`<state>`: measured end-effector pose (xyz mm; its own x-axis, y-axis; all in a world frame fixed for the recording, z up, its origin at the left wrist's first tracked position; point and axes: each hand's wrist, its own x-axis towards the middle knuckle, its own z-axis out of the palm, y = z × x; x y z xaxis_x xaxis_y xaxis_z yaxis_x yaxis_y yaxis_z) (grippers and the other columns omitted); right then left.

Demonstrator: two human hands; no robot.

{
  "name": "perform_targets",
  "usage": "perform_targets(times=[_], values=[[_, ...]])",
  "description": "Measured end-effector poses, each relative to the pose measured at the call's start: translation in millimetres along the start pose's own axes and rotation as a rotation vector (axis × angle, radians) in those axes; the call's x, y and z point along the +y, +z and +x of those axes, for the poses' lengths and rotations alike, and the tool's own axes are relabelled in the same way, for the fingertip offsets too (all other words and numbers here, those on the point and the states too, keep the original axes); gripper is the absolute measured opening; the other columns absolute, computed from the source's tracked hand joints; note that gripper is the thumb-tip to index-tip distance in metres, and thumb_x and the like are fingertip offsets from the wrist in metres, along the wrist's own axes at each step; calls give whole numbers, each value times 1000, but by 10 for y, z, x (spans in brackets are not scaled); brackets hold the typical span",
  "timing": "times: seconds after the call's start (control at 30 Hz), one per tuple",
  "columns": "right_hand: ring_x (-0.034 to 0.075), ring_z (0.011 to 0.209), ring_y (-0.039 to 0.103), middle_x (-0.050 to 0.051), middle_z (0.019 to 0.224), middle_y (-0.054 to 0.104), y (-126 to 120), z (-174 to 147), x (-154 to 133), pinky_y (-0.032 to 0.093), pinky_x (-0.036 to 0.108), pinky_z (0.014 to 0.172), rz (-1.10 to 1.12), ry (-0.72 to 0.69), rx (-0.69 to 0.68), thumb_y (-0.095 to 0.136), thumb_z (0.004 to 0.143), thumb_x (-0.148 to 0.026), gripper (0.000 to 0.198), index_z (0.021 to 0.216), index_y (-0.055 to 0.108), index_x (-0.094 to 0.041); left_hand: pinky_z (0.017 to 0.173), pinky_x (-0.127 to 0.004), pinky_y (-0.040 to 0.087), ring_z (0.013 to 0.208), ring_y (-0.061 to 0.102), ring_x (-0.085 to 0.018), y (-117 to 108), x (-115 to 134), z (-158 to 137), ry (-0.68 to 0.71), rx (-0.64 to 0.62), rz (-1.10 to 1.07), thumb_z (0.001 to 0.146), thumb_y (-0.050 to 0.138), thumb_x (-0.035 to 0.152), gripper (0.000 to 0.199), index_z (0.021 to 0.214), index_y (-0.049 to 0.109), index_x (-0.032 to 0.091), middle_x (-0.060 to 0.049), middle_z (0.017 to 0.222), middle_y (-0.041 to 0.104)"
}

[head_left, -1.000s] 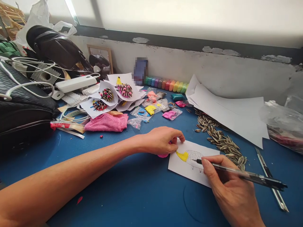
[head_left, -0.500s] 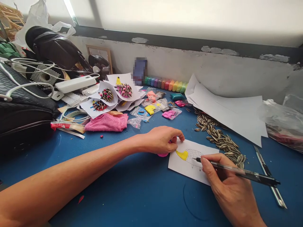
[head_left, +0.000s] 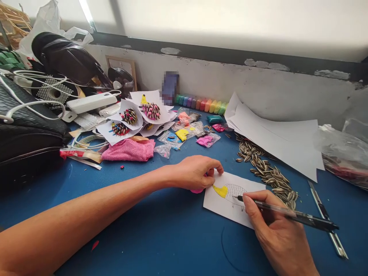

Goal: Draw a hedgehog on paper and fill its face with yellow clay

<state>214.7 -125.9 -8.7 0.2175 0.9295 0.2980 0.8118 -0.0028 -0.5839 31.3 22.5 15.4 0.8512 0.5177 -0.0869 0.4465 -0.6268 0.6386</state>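
My right hand (head_left: pixel 278 230) is closed around a black pen (head_left: pixel 299 215), its tip on a small white paper (head_left: pixel 215 205). The paper bears a line drawing of a hedgehog (head_left: pixel 236 191) with short dashes across its body. Yellow clay (head_left: pixel 220 191) covers the head of the drawing. At the paper's upper left corner, my left hand (head_left: pixel 199 171) holds the sheet down with bent fingers. Something pink (head_left: pixel 197 191) shows partly under that hand; the rest of it is hidden.
Sunflower seeds (head_left: pixel 270 172) lie right of the paper, below large white sheets (head_left: pixel 276 134). A utility knife (head_left: pixel 327 218) is at the right. Behind are clay packets (head_left: pixel 181 134), seed-covered hedgehogs on paper (head_left: pixel 151 110) and a pink cloth (head_left: pixel 129 149). A black bag (head_left: pixel 31 142) stands left.
The pen tip has shifted slightly left and down over the hedgehog's body, with my right hand following. My left hand stays at the paper's corner. The view has shifted a little.
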Motion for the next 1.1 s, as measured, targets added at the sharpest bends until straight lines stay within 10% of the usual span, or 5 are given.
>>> perform_targets(times=[1.1], values=[[12,50,57,-3,61,63,-42,4,20,45,20,44,-5,33,0,56,88,-44,23,78,64,-25,64,-20,37,77,57,-11,2,0,6,-16,-14,-1,79,52,13,36,113,64,22,3,93,68]])
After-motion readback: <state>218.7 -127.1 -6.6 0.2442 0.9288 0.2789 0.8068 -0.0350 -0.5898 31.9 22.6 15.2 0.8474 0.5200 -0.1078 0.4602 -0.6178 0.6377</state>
